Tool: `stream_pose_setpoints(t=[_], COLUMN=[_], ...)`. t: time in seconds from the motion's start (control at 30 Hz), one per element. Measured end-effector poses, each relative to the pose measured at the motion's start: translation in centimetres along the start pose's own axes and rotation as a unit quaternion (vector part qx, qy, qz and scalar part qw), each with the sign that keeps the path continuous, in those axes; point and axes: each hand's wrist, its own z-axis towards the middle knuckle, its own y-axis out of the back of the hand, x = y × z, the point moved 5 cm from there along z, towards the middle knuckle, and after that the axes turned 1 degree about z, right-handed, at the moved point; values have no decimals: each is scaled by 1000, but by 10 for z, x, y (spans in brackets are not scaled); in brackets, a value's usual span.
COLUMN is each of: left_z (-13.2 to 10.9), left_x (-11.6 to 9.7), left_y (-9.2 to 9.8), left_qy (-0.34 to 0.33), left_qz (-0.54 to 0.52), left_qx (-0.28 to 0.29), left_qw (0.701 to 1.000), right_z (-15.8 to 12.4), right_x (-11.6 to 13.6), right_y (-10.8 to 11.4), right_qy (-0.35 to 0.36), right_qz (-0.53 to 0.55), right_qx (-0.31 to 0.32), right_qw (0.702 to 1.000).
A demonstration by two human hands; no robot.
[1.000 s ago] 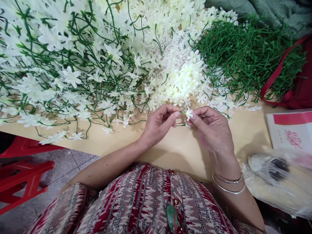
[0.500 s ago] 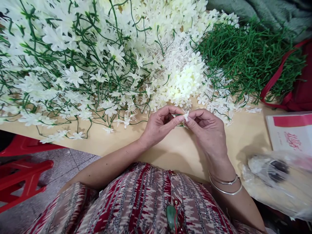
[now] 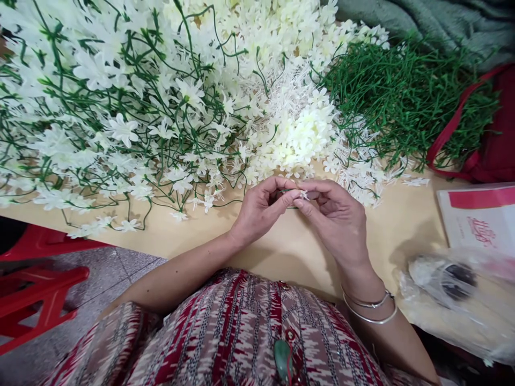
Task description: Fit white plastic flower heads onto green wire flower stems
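My left hand (image 3: 261, 208) pinches a thin green stem between thumb and forefinger, mostly hidden by the fingers. Against its fingertips, my right hand (image 3: 338, 217) closes thumb and forefinger round a small white flower (image 3: 304, 195) at the stem's end. Both hands meet low over the table (image 3: 281, 241). Just beyond them lies a heap of loose white petals (image 3: 301, 134). Finished-looking white flowers on green stems (image 3: 123, 130) are piled to the left, and a tangle of bare green stems (image 3: 402, 96) sits at the right.
White stamens (image 3: 287, 94) lie among the piles. On the right are a red bag (image 3: 499, 123), a red-and-white printed packet (image 3: 477, 217) and a clear plastic bag (image 3: 478, 305). Red plastic stools (image 3: 40, 295) stand at the lower left. Greenish cloth (image 3: 434, 21) lies at the back right.
My right hand has shifted slightly left, closer over my left fingertips. Less of the white flower's base shows; its thin white tips now stick out between the fingers.
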Motion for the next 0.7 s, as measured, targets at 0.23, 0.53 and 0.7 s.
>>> stream_pose_setpoints(t=[0.23, 0.53, 0.7], left_z=[1, 4, 4], left_x=[-7, -3, 0], left_y=[6, 5, 3], left_qy=[5, 3, 13], left_qz=[-21, -33, -48], left_qx=[9, 25, 20], left_qw=[1000, 999, 999], right_z=[1, 2, -2], right_x=[0, 1, 2], right_y=[11, 14, 12], right_qy=[-4, 17, 46], right_qz=[6, -16, -52], right_qx=[-78, -72, -54], right_qw=[997, 997, 996])
